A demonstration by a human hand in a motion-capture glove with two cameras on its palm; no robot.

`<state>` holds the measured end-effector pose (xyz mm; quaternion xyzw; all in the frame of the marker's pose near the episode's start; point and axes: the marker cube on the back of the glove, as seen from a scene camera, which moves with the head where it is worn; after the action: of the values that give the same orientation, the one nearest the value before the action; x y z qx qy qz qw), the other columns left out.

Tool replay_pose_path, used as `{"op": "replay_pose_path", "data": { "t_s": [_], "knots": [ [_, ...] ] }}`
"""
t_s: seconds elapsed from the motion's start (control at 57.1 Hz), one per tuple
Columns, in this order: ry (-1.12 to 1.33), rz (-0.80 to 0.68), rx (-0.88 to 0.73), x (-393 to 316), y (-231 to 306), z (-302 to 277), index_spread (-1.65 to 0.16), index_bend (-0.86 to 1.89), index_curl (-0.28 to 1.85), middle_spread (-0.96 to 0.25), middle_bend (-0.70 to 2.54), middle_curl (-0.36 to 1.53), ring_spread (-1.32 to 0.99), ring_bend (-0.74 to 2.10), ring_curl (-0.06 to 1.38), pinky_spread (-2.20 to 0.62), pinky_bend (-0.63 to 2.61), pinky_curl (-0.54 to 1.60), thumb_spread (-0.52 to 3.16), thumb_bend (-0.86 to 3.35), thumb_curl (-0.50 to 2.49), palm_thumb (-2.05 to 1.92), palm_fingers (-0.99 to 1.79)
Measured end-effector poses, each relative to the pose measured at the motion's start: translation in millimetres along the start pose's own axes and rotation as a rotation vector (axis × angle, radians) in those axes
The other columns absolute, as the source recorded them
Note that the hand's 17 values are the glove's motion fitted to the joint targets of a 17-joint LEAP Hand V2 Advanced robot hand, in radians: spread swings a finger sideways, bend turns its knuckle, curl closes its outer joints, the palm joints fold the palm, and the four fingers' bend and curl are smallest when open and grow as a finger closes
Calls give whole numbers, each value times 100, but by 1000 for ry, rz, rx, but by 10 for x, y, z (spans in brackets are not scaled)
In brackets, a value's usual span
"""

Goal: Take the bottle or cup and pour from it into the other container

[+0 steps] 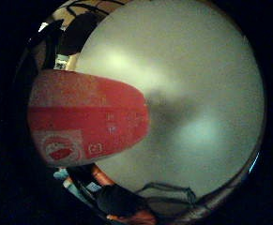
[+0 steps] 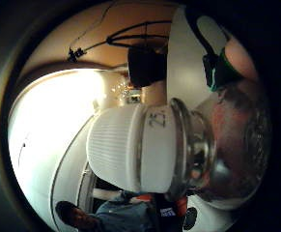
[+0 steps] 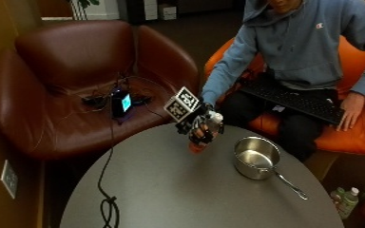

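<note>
In the outside view my gloved right hand (image 3: 201,127) grips a clear bottle (image 3: 198,144) around its middle, near the far edge of the round grey table (image 3: 188,199). The bottle has a white ribbed cap (image 2: 125,150) screwed on and a red label (image 1: 89,122), and it leans slightly. Its base is at or just above the tabletop (image 1: 197,93); I cannot tell whether it touches. A steel saucepan (image 3: 241,161) stands on the table to the right of the bottle, apart from it, looking empty, its handle (image 3: 290,185) pointing towards the near right.
A black cable (image 3: 108,199) runs over the table's left side. A brown armchair (image 3: 75,61) behind holds a small lit device (image 3: 120,102). The person's bare hand (image 3: 349,111) rests on a keyboard (image 3: 296,99) on the lap. Bottles (image 3: 350,199) stand on the floor at right.
</note>
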<state>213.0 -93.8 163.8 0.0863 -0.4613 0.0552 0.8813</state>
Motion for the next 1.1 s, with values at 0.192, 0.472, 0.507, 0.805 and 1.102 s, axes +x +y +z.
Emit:
{"op": "replay_pose_path", "data": {
  "t_s": [0.192,0.472,0.507,0.805,1.102],
  "knots": [
    [633,-41,-76,-752,66,-116,-28,14,39,-15,28,45,-24,34,41,-16,20,33,27,-3,65,106,108],
    [1635,-58,-166,-1598,174,466,-27,14,39,-15,28,48,-25,32,43,-17,20,36,23,-4,69,105,109],
    [1745,-32,-182,-1668,164,551,-27,15,39,-15,27,48,-25,31,43,-18,21,36,23,-3,69,105,108],
    [2294,-22,-331,-1845,176,1296,-27,13,38,-18,21,48,-28,27,42,-20,24,37,26,-4,71,101,108],
    [2313,33,-359,-1879,103,1362,-28,13,37,-19,20,48,-30,26,42,-21,25,38,30,-4,73,100,108]
  ]
}}
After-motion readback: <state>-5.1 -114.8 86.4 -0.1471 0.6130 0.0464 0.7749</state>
